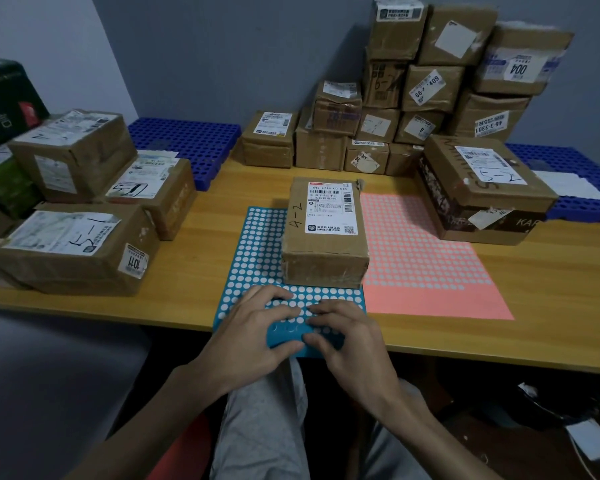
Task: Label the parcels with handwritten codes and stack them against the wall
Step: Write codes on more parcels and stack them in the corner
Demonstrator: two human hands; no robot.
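Note:
A brown parcel with a white shipping label and "A-2" handwritten on its top stands on a blue round-sticker sheet in the middle of the wooden table. My left hand and my right hand both grip the sheet's near edge, bending it up, with fingers curled over the stickers. A stack of labelled parcels leans against the grey wall at the back right.
Three marked parcels lie at the left, one large parcel at the right. A pink sticker sheet lies right of the blue one. Blue perforated pallets sit at the back. A dark green box stands far left.

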